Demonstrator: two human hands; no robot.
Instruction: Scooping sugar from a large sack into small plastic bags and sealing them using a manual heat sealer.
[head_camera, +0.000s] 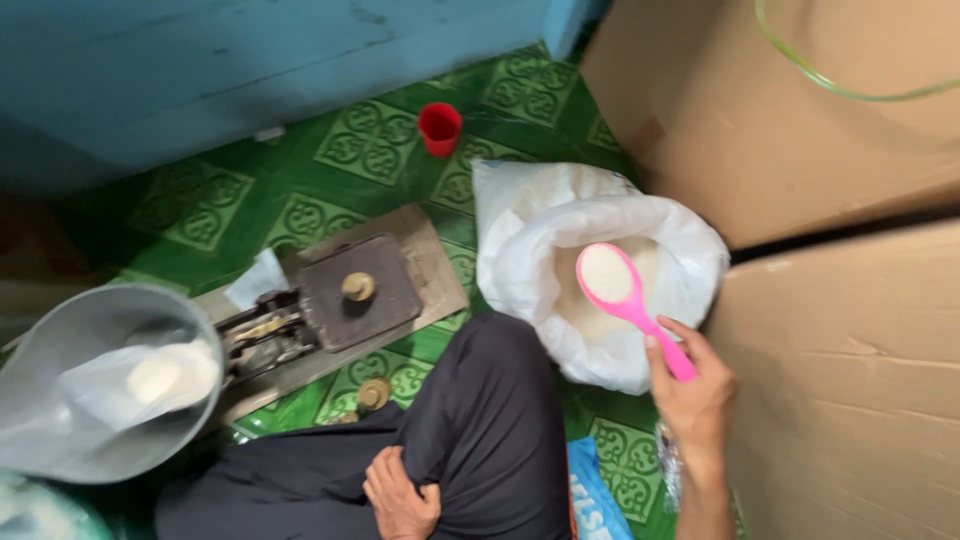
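The right hand (693, 392) is reaching forward from the lower right, fingers curling closed around a thin handle, thumb lying along its top. The left hand (400, 495) is resting loosely on the dark-trousered thigh (fingers bent, gripping nothing), forearm out of view.

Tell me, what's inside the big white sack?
The white sack holds white grains. The right hand holds a pink spoon heaped with them over its mouth. How deep the grains go is hidden by the sack's sides.
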